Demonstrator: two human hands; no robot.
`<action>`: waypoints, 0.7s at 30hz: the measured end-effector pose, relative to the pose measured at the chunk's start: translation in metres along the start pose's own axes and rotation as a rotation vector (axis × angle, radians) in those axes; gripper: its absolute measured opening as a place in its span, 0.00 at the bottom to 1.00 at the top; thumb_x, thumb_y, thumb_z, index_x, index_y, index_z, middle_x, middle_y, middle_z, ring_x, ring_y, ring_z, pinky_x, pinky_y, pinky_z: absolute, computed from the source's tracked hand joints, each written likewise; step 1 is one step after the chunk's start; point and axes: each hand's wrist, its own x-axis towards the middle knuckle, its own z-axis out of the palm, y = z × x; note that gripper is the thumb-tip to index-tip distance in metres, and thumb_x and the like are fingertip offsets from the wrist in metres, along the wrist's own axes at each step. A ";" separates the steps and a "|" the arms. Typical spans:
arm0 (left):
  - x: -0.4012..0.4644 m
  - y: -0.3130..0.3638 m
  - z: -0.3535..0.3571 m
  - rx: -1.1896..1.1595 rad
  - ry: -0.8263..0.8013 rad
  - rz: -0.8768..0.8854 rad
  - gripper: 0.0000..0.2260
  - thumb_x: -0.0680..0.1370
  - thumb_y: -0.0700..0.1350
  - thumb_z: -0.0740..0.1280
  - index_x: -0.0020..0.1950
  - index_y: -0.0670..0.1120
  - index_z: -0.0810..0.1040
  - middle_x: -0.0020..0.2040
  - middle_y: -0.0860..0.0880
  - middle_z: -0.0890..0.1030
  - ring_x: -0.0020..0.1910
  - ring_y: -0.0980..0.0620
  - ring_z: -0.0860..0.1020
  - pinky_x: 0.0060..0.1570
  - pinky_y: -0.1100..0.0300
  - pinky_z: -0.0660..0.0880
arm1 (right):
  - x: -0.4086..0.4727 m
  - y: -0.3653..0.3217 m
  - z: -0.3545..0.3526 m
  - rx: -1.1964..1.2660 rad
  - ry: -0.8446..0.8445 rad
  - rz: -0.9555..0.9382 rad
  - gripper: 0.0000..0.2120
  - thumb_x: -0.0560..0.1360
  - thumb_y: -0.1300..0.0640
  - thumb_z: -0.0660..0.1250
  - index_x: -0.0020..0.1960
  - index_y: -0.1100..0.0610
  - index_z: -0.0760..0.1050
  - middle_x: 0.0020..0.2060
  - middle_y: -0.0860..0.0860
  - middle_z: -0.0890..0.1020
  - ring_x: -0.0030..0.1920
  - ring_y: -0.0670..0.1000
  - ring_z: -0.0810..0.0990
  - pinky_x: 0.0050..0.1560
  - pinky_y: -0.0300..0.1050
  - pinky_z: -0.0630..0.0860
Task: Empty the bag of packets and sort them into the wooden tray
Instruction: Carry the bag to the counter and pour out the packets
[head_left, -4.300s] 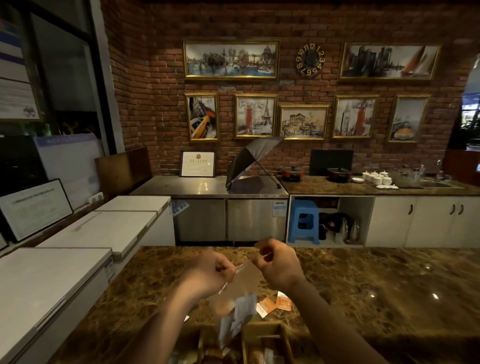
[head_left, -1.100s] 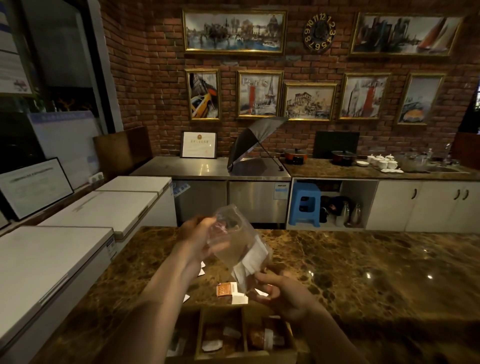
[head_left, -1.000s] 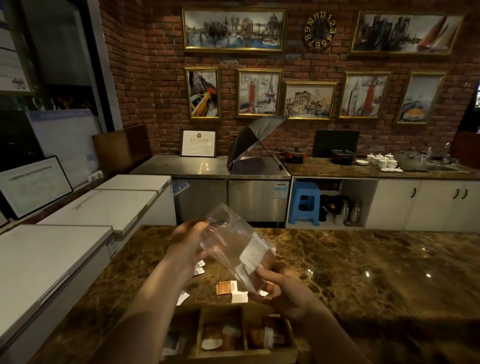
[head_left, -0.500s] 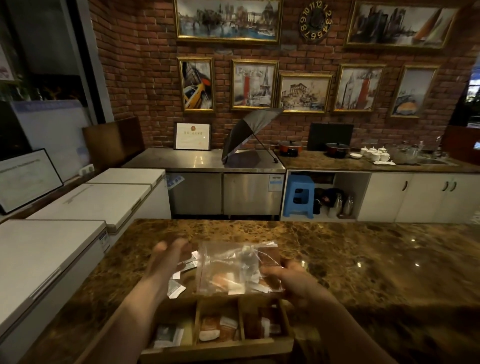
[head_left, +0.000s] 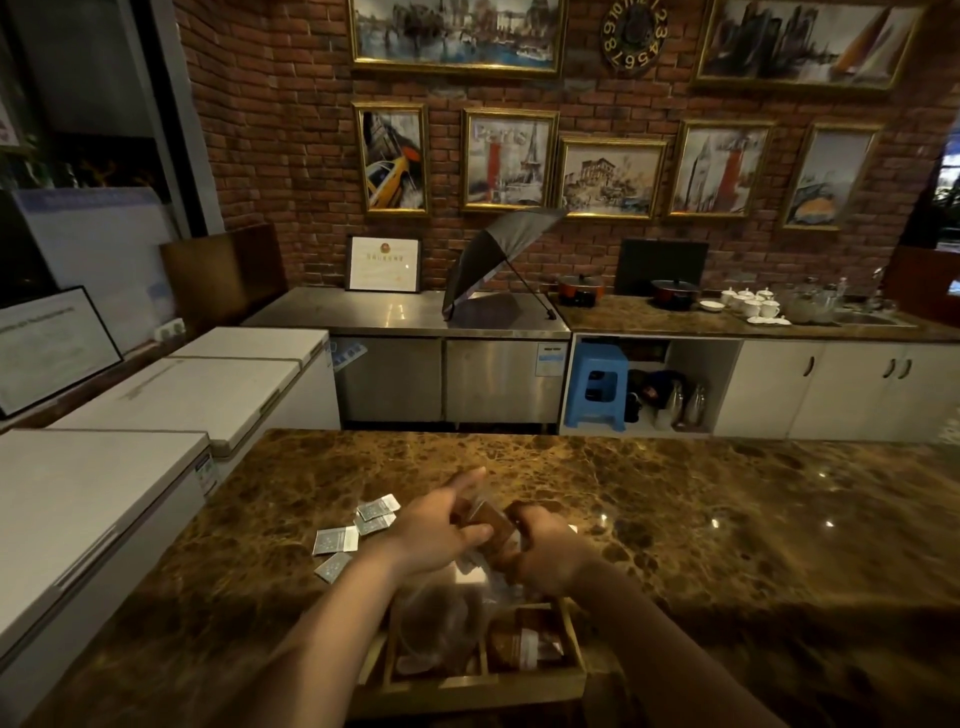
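Note:
Both hands meet above the brown marble counter (head_left: 675, 519), just beyond the wooden tray (head_left: 467, 693). My left hand (head_left: 441, 527) pinches the top of the clear plastic bag (head_left: 441, 610), its index finger pointing forward. My right hand (head_left: 545, 558) is curled round the same bag from the right. The bag hangs crumpled over the tray's middle compartment, and what it holds is blurred. Brown and white packets (head_left: 524, 647) lie in the tray's right compartment. Several white packets (head_left: 336, 539) lie loose on the counter to the left of my hands.
White chest freezers (head_left: 104, 493) stand along the left side of the counter. Behind it are a steel counter with an open black umbrella (head_left: 493, 260), a blue stool (head_left: 595, 384), pots and cups.
The bag was held up and tipped, then spread flat between my hands. Now both hands have closed together on it and it hangs bunched over the tray. The view has tilted down.

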 end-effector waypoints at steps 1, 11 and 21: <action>0.001 -0.003 0.001 0.000 0.014 -0.006 0.30 0.75 0.50 0.73 0.74 0.63 0.66 0.60 0.53 0.81 0.59 0.53 0.80 0.63 0.53 0.77 | 0.000 -0.001 0.000 -0.032 -0.014 -0.013 0.22 0.75 0.54 0.73 0.66 0.56 0.72 0.52 0.49 0.77 0.55 0.53 0.80 0.57 0.50 0.81; -0.003 -0.014 -0.005 0.035 0.139 0.010 0.08 0.76 0.50 0.74 0.54 0.56 0.81 0.48 0.57 0.81 0.47 0.61 0.77 0.43 0.62 0.74 | 0.013 -0.005 0.002 -0.039 0.004 0.006 0.26 0.74 0.63 0.74 0.69 0.57 0.71 0.58 0.52 0.78 0.56 0.52 0.80 0.55 0.49 0.83; -0.007 -0.027 -0.004 -0.033 0.254 -0.012 0.10 0.72 0.50 0.78 0.49 0.58 0.81 0.46 0.58 0.84 0.46 0.60 0.81 0.42 0.60 0.76 | 0.021 -0.006 0.008 0.000 0.072 -0.021 0.17 0.75 0.66 0.71 0.62 0.55 0.76 0.49 0.50 0.81 0.50 0.50 0.84 0.52 0.50 0.84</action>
